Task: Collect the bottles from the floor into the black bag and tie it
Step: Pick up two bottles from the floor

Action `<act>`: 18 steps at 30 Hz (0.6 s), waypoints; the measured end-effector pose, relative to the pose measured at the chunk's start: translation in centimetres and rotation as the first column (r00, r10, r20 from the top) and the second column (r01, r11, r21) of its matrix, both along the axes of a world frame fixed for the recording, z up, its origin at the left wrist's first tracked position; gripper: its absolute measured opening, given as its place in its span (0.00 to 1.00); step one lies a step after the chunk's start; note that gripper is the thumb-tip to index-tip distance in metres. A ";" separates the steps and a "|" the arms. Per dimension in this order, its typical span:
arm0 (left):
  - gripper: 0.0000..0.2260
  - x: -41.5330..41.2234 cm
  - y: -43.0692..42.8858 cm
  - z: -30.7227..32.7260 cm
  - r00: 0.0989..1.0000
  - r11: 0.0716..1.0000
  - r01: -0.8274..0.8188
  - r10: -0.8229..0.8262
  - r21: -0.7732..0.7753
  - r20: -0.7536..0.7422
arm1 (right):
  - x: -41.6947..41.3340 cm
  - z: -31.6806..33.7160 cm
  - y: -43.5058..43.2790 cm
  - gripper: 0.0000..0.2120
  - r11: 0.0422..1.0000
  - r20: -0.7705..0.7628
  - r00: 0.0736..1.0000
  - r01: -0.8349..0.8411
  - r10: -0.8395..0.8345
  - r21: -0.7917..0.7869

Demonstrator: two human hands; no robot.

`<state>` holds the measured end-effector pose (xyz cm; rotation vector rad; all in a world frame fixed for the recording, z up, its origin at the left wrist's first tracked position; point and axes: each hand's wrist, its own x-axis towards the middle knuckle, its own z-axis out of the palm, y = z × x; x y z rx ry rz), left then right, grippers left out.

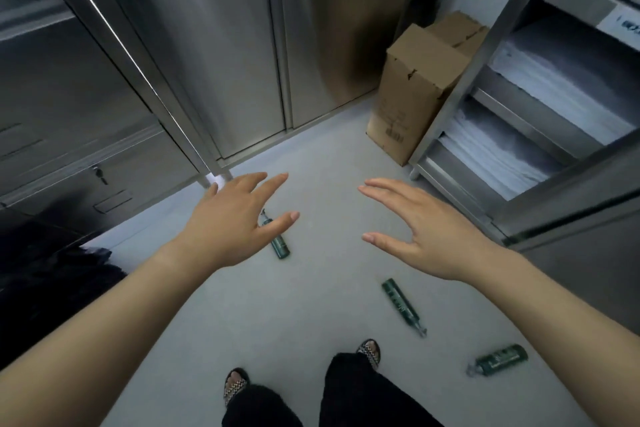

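I hold my left hand (239,215) and right hand (420,232) out above the grey floor (311,305), fingers spread, grasping nothing. Three green bottles lie on their sides: one (280,243) partly under my left hand, one (401,303) ahead of my feet, one (502,359) further right. The black bag (45,270) sits at left.

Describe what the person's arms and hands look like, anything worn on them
Both arms are bare to the frame edge, no sleeves showing. The left hand and right hand wear no gloves, rings, watch or bracelet that I can see. The fingers have short, unpainted-looking nails.
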<state>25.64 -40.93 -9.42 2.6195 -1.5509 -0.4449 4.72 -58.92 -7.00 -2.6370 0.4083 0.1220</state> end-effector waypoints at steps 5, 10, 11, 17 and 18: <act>0.36 0.6 -3.5 -1.7 0.997 0.997 -0.069 0.070 0.038 -0.038 | 2.8 -3.6 -5.1 0.31 0.997 0.001 0.998 -0.059 0.059 0.050; 0.35 4.4 -4.6 -7.9 0.993 0.992 -0.080 0.088 0.093 -0.082 | 6.2 -11.2 -6.8 0.33 0.993 0.007 0.999 -0.044 0.043 0.108; 0.35 5.5 -4.9 -10.1 0.993 0.992 -0.074 0.082 0.101 -0.084 | 7.0 -13.7 -7.0 0.34 0.993 0.010 0.999 -0.034 0.033 0.113; 0.28 10.2 -6.7 -31.2 0.977 0.986 -0.128 0.144 0.111 -0.155 | 12.3 -34.3 -6.5 0.32 0.982 0.001 0.998 0.055 -0.056 0.179; 0.27 10.8 -6.8 -35.4 0.971 0.983 -0.157 0.172 0.099 -0.167 | 13.0 -38.2 -6.3 0.31 0.978 0.002 0.997 0.073 -0.075 0.194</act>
